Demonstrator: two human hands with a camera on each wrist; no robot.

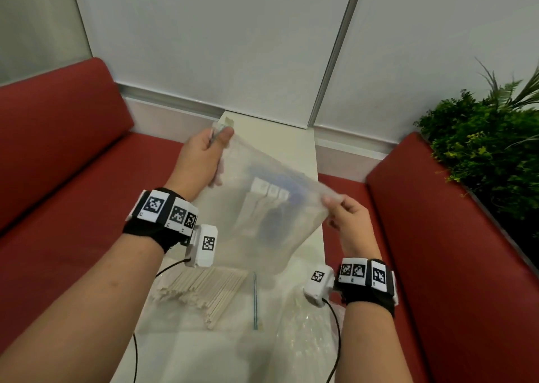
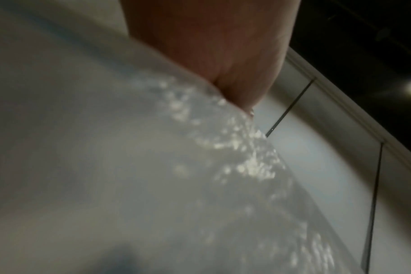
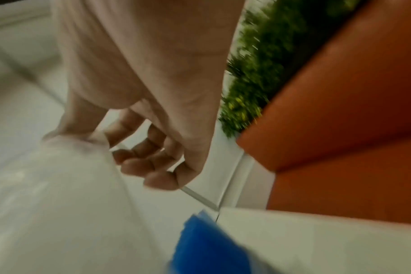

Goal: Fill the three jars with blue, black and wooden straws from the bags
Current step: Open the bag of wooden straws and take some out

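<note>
Your left hand (image 1: pixel 201 156) pinches the far corner of the clear plastic bag (image 1: pixel 262 222) at 11 o'clock; your right hand (image 1: pixel 348 222) pinches its edge at 3 o'clock, above the narrow white table (image 1: pixel 291 146). Loose pale wooden straws (image 1: pixel 201 292) lie on the table at 7 o'clock, and blue straws (image 3: pixel 207 246) show at 6 o'clock in the right wrist view.

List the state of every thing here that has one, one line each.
clear plastic bag: lifted off the table, stretched between both hands, blurred.
left hand: pinches the bag's far top corner.
right hand: pinches the bag's near top corner.
wooden straws: lying in a loose pile on the white table.
thin straw: lying flat beside the pile.
</note>
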